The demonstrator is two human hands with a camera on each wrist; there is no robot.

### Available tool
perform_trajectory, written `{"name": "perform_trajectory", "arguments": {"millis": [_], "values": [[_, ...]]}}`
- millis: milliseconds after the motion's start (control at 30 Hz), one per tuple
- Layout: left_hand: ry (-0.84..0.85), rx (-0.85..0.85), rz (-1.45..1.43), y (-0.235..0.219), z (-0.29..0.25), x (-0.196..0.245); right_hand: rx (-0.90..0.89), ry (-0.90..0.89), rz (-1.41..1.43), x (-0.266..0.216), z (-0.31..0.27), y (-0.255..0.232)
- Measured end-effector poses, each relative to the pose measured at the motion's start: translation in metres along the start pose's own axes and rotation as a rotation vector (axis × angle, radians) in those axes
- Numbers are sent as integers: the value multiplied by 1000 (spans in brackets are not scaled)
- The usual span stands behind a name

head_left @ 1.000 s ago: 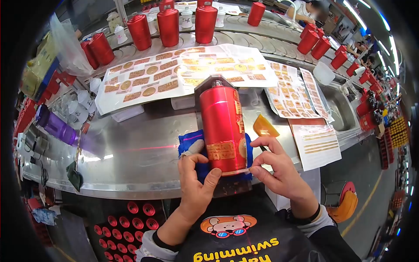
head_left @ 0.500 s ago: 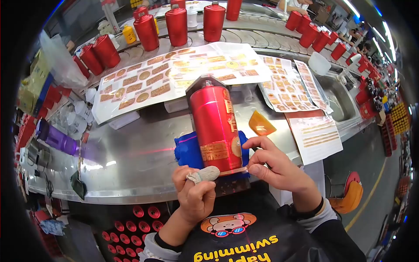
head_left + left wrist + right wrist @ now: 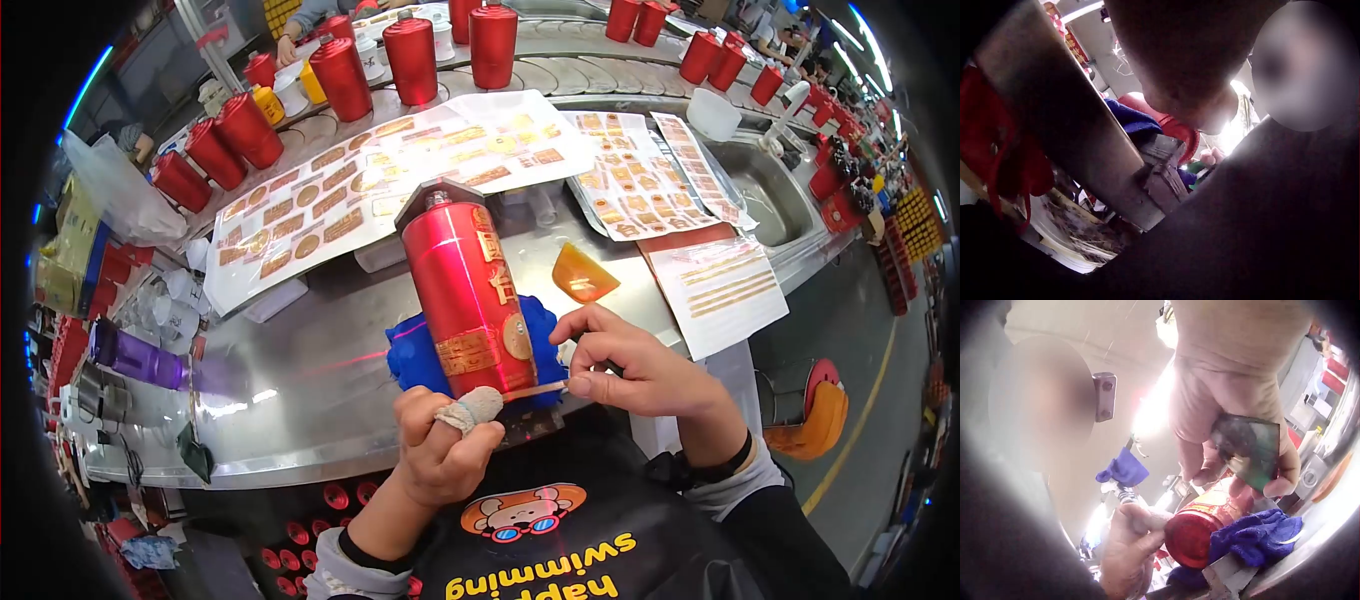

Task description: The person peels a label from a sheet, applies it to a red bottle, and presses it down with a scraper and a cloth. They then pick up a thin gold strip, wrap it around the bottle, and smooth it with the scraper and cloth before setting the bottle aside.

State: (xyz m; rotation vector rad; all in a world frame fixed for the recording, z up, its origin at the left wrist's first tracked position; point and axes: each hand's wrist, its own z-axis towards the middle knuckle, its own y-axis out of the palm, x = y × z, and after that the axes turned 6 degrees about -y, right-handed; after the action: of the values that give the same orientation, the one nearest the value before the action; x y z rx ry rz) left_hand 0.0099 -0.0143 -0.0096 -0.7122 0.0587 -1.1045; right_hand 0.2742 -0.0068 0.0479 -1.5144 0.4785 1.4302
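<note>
A red bottle (image 3: 450,280) with gold lettering lies tilted on a blue cloth (image 3: 408,352), its neck at a dark octagonal piece (image 3: 408,212) and its base toward the person. My left hand (image 3: 440,460) is at the base, a grey cloth finger cover (image 3: 478,404) on one finger pressing the base's edge while other fingers curl. From there a thin strip (image 3: 538,390) runs right to my right hand (image 3: 630,372), which pinches its end between thumb and finger. A dark green translucent plate (image 3: 1257,453) sits within the right hand's curled fingers.
An amber plate (image 3: 583,275) lies right of the bottle. Behind are sheets of gold decals (image 3: 370,180) and a striped sheet (image 3: 720,300). Red bottles (image 3: 410,60) line the conveyor. A purple bottle (image 3: 135,358) lies at left, a sink (image 3: 775,195) at right.
The left hand has moved from the bottle's left side to its base, covered finger now pointing right. The strip's right end has come away from the base toward the right hand.
</note>
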Motion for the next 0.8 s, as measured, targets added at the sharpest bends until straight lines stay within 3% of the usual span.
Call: {"name": "perform_trajectory", "arguments": {"millis": [333,467,533,700,800], "values": [[183,-133,122,4,20,1,15,26,38,4,0,2],[112,-30,-29,12,5,-8,28,-65,-48,15,0,3],[46,24,-56,14,-2,-8,37,-30,-10,16,0,4],[179,-87,126,8,15,0,33,9,30,19,1,4],[181,-47,6,11,10,-10,30,39,65,16,1,3]]}}
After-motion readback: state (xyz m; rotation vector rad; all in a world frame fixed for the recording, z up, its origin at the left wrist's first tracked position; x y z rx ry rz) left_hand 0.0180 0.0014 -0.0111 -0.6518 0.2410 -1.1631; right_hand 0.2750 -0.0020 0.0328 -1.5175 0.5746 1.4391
